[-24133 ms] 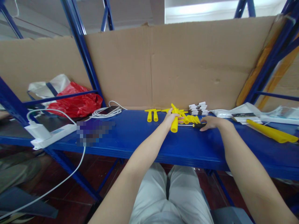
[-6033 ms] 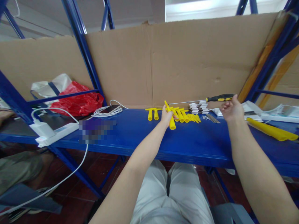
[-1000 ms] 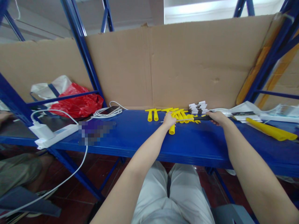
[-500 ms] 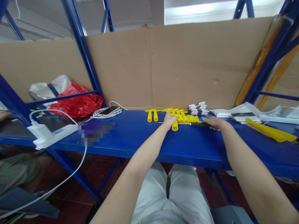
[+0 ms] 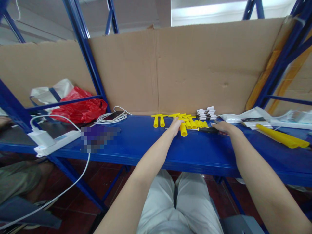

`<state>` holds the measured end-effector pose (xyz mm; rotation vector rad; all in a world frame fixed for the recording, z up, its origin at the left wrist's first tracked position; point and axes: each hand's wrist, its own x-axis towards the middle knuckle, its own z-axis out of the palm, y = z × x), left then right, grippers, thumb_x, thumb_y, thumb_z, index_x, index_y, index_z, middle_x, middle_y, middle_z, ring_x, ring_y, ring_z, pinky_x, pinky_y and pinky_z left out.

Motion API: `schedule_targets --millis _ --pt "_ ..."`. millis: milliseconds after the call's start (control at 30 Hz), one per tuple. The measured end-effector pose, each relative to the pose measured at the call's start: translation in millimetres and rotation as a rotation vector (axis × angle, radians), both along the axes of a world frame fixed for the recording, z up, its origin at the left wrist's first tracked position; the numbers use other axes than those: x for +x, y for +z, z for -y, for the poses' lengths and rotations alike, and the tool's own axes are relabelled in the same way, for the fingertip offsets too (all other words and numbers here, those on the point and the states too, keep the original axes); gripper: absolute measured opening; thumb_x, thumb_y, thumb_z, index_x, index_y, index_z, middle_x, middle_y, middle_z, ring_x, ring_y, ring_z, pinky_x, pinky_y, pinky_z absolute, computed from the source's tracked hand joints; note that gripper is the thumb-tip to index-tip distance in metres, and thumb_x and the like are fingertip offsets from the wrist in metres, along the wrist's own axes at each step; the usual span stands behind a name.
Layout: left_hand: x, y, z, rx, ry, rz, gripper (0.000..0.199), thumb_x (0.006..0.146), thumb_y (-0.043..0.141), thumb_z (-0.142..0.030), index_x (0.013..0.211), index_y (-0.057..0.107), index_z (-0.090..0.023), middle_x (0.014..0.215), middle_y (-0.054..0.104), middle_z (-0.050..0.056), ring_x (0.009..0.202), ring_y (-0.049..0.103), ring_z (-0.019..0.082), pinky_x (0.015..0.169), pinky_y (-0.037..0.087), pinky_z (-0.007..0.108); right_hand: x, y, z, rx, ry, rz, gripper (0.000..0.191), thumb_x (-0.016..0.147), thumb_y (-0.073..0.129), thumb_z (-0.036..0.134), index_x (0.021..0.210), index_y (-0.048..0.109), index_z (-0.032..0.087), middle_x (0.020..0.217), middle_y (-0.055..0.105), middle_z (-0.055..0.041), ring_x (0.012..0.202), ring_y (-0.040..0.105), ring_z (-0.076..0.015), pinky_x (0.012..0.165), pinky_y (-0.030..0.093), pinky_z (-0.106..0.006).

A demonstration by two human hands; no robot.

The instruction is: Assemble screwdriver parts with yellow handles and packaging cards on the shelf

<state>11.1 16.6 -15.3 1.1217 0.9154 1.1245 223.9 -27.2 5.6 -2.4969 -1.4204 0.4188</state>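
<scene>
My left hand (image 5: 175, 126) is closed around a yellow T-shaped plastic piece (image 5: 183, 129), its round tube end facing me. My right hand (image 5: 223, 127) is closed at the black handle of a screwdriver (image 5: 208, 130), with its fingers partly hidden. The screwdriver's thin shaft points left, passing behind the held piece. Just beyond my left hand lie several more yellow T-shaped pieces (image 5: 192, 123), and two others (image 5: 159, 120) sit apart to the left. A row of small yellow parts (image 5: 201, 124) is between my hands.
Black-and-white small items (image 5: 206, 113) are stacked at the back. On the right are a white plastic bag (image 5: 234, 117) and a long yellow piece (image 5: 282, 136). Leftward lie a phone (image 5: 115, 115), white cable, power strip (image 5: 59, 143) and red bag (image 5: 79, 104). Cardboard (image 5: 190, 68) walls the back.
The yellow T-shaped piece in my left hand has shifted very slightly to the right and turned a little. My right hand and the screwdriver have hardly moved.
</scene>
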Motion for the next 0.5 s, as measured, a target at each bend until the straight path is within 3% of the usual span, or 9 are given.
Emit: schedule_targets --millis 300,500 --pt "-0.5 3.8 4.0 -0.085 0.066 -0.071 0.065 0.07 0.046 0.004 0.131 0.042 -0.018 0.117 0.064 0.009 0.103 0.065 0.021 0.086 0.054 0.034 1.6 -2.0 -1.6 0.013 0.007 -0.01 0.045 0.093 0.04 0.042 0.108 0.06 0.005 0.047 0.047 -0.0022 0.035 0.04 -0.0126 0.038 0.032 -0.023" --pt "2.0 -7.4 -5.6 0.12 0.035 -0.11 0.052 0.066 0.046 0.008 0.113 0.053 -0.014 0.115 0.065 0.01 0.108 0.062 0.02 0.09 0.051 0.031 2.7 -2.3 -2.9 0.012 0.019 0.014 0.047 0.092 0.041 0.043 0.112 0.059 0.004 0.05 0.05 -0.0036 0.037 0.042 -0.0131 0.039 0.035 -0.024"
